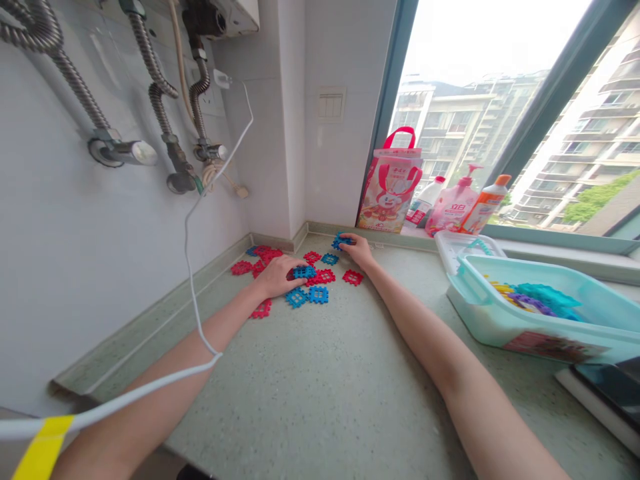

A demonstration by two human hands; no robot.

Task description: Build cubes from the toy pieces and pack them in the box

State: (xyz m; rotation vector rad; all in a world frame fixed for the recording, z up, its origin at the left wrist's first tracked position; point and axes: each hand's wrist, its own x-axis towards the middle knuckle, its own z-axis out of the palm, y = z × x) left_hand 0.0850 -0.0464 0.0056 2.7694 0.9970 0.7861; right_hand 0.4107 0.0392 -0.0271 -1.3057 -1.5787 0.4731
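Several red and blue grid-shaped plastic tiles lie scattered on the speckled countertop (320, 373) near the far corner. My left hand (281, 275) rests on the pile, fingers curled onto a blue tile (303, 272). My right hand (358, 249) reaches farther back and pinches another blue tile (341, 241) by the wall. Two blue tiles (307, 296) lie just in front of my left hand, and a red tile (353, 277) lies beside my right wrist.
A teal bin (505, 320) with yellow, purple and teal pieces stands at the right. A pink gift bag (390, 190) and bottles (463, 203) stand on the window sill. Metal hoses and valves (173, 150) hang on the left wall. A white cable (193, 280) crosses my left arm.
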